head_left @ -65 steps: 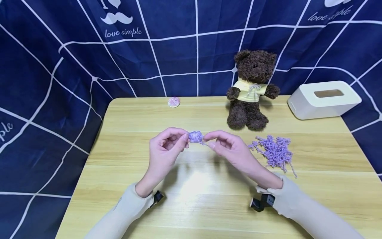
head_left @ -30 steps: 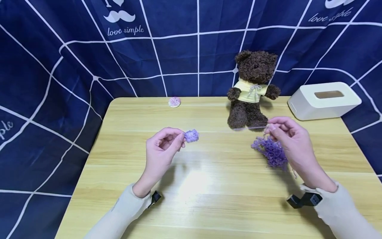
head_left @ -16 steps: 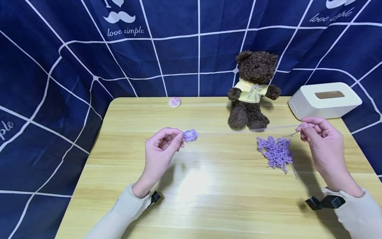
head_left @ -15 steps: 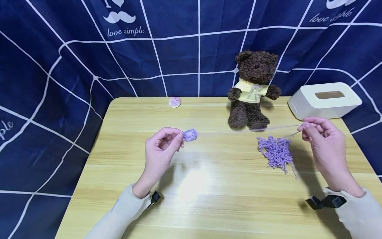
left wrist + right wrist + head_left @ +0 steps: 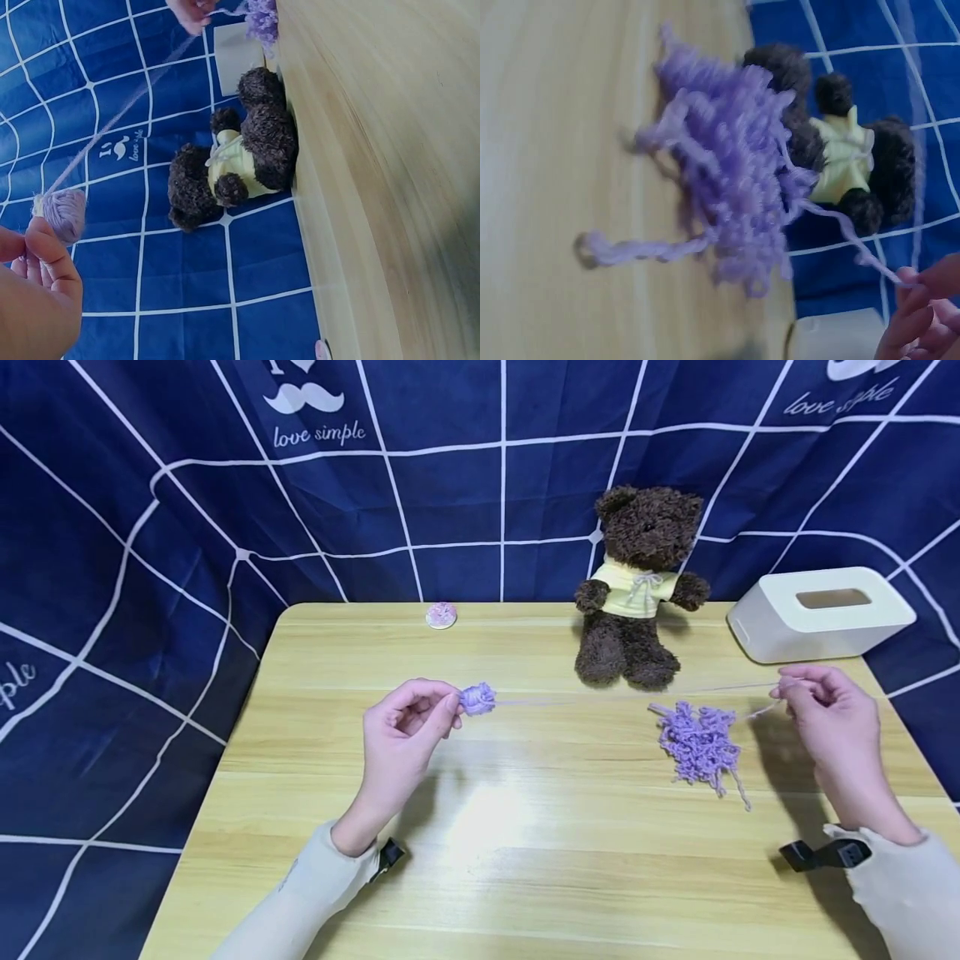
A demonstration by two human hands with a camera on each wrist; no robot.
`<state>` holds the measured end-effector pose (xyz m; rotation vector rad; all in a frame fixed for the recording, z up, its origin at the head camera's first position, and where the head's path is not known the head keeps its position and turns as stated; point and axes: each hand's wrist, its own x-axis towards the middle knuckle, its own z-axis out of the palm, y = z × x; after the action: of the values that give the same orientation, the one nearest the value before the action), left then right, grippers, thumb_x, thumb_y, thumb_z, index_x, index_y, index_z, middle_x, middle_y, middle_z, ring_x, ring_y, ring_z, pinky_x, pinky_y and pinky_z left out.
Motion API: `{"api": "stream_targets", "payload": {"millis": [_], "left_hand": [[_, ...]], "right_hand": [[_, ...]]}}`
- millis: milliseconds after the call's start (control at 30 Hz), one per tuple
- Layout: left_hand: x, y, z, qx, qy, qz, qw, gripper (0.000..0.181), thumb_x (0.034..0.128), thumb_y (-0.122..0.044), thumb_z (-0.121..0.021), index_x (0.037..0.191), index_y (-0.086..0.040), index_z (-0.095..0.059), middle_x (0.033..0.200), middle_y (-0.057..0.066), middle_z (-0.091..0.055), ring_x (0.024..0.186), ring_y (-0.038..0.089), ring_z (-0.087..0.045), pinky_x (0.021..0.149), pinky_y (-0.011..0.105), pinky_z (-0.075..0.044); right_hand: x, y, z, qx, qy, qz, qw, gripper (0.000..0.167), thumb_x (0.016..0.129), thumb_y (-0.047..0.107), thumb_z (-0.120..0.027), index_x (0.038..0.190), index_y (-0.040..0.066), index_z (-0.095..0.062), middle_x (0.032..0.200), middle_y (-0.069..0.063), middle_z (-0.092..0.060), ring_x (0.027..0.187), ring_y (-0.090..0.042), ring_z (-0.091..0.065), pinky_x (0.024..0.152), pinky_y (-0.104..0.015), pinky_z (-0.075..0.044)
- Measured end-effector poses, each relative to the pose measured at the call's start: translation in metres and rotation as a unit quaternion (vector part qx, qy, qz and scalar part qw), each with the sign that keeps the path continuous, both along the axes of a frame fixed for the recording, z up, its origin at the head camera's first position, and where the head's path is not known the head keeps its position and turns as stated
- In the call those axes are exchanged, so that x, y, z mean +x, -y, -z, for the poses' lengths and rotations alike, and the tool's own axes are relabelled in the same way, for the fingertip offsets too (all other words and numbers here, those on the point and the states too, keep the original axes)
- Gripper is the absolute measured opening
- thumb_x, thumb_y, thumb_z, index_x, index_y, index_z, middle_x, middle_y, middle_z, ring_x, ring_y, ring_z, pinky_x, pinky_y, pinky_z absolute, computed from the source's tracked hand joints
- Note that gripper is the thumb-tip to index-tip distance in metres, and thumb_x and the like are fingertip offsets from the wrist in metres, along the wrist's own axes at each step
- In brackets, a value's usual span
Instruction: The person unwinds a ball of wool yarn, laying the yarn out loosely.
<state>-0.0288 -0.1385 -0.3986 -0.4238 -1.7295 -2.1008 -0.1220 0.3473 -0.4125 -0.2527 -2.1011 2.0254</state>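
Note:
My left hand [image 5: 405, 731] pinches a small wound roll of purple yarn [image 5: 477, 699] between thumb and fingers. From the roll a thin strand [image 5: 112, 120] runs across to my right hand [image 5: 838, 735], which pinches it between thumb and fingertips. Another length of yarn [image 5: 840, 219] leads from the right fingers down to the loose purple yarn pile [image 5: 699, 743] on the table. The right wrist view has that pile up close, one thick end trailing on the wood.
A brown teddy bear [image 5: 641, 585] in a yellow shirt sits behind the yarn pile. At the back right stands a white tissue box [image 5: 821, 614]. A small pink round object [image 5: 441, 615] lies near the back edge of the wooden table [image 5: 337, 652]. Behind hangs dark blue cloth.
The right hand has moved away from the roll to the far right, drawing the strand out long between the hands. The left hand with the roll has shifted only slightly left.

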Motion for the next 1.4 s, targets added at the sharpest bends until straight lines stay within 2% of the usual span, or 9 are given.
{"api": "stream_targets", "payload": {"millis": [133, 267, 400, 600, 667, 900, 1000, 1200, 1400], "left_hand": [[-0.001, -0.001, -0.001, 0.001, -0.001, 0.001, 1.0, 0.008, 0.1024, 0.008, -0.068, 0.107, 0.015, -0.071, 0.092, 0.015, -0.074, 0.078, 0.018, -0.07, 0.064, 0.021, -0.058], [-0.002, -0.003, -0.002, 0.001, -0.004, 0.003, 1.0, 0.009, 0.1023, 0.008, -0.068, 0.107, 0.015, -0.071, 0.092, 0.016, -0.074, 0.078, 0.018, -0.07, 0.064, 0.021, -0.058], [-0.004, -0.005, -0.002, 0.001, -0.007, 0.01, 0.9999, 0.009, 0.1019, 0.009, -0.068, 0.108, 0.015, -0.071, 0.091, 0.017, -0.073, 0.078, 0.018, -0.07, 0.065, 0.021, -0.058], [-0.005, -0.008, 0.0, -0.002, -0.002, 0.017, 0.9999, 0.009, 0.1012, 0.009, -0.069, 0.108, 0.015, -0.071, 0.09, 0.016, -0.073, 0.077, 0.017, -0.069, 0.064, 0.02, -0.057], [-0.005, -0.009, 0.0, -0.004, 0.0, 0.017, 0.9998, 0.009, 0.1011, 0.009, -0.069, 0.108, 0.014, -0.071, 0.09, 0.017, -0.073, 0.077, 0.017, -0.069, 0.064, 0.02, -0.057], [-0.004, -0.013, -0.001, -0.005, 0.003, 0.023, 0.9997, 0.009, 0.1007, 0.008, -0.07, 0.108, 0.014, -0.072, 0.09, 0.017, -0.073, 0.078, 0.017, -0.07, 0.065, 0.02, -0.058], [-0.004, -0.015, -0.001, -0.004, 0.004, 0.028, 0.9996, 0.009, 0.1006, 0.008, -0.07, 0.108, 0.014, -0.071, 0.09, 0.016, -0.073, 0.078, 0.017, -0.07, 0.065, 0.021, -0.059], [-0.003, -0.016, 0.0, -0.003, 0.008, 0.035, 0.9994, 0.01, 0.1004, 0.008, -0.069, 0.108, 0.015, -0.071, 0.093, 0.016, -0.073, 0.078, 0.017, -0.07, 0.066, 0.021, -0.059], [-0.002, -0.017, 0.0, -0.004, 0.013, 0.036, 0.9993, 0.01, 0.1005, 0.008, -0.069, 0.108, 0.015, -0.071, 0.093, 0.016, -0.073, 0.078, 0.017, -0.07, 0.066, 0.021, -0.059]], "right_hand": [[0.001, -0.007, 0.006, 0.144, 0.063, -0.099, 0.9826, 0.025, 0.108, 0.002, -0.062, 0.109, 0.023, -0.076, 0.086, 0.014, -0.076, 0.073, 0.0, -0.066, 0.056, -0.014, -0.05], [-0.001, -0.001, 0.014, 0.164, 0.074, -0.169, 0.969, 0.025, 0.11, 0.003, -0.062, 0.109, 0.023, -0.077, 0.092, 0.012, -0.077, 0.073, -0.004, -0.068, 0.06, -0.018, -0.056], [-0.001, 0.007, 0.019, 0.2, 0.073, -0.187, 0.9589, 0.016, 0.11, 0.005, -0.063, 0.11, 0.014, -0.076, 0.092, 0.012, -0.075, 0.075, -0.006, -0.066, 0.062, -0.019, -0.055], [0.004, 0.019, 0.018, 0.388, 0.051, -0.194, 0.8997, 0.022, 0.111, 0.018, -0.065, 0.122, 0.001, -0.072, 0.1, -0.008, -0.07, 0.079, -0.005, -0.058, 0.063, -0.023, -0.047], [0.007, 0.028, 0.016, 0.41, 0.033, -0.187, 0.8922, 0.024, 0.111, 0.02, -0.066, 0.125, 0.003, -0.073, 0.112, -0.011, -0.068, 0.086, -0.003, -0.057, 0.067, -0.022, -0.047], [0.022, 0.08, 0.003, 0.284, -0.004, -0.198, 0.938, 0.025, 0.111, 0.021, -0.069, 0.129, 0.005, -0.072, 0.098, -0.006, -0.07, 0.079, -0.013, -0.06, 0.064, -0.024, -0.049], [0.028, 0.106, -0.006, 0.228, -0.018, -0.238, 0.9439, 0.025, 0.111, 0.02, -0.069, 0.131, 0.006, -0.072, 0.093, -0.007, -0.068, 0.077, -0.017, -0.059, 0.064, -0.027, -0.05], [0.039, 0.157, -0.016, 0.179, -0.026, -0.342, 0.9221, 0.03, 0.112, 0.019, -0.065, 0.141, 0.015, -0.07, 0.101, -0.013, -0.069, 0.083, -0.025, -0.065, 0.069, -0.032, -0.058], [0.046, 0.207, -0.012, 0.096, -0.002, -0.45, 0.8879, 0.036, 0.11, 0.012, -0.065, 0.146, 0.004, -0.063, 0.127, -0.012, -0.073, 0.09, -0.029, -0.072, 0.083, -0.04, -0.065]]}}
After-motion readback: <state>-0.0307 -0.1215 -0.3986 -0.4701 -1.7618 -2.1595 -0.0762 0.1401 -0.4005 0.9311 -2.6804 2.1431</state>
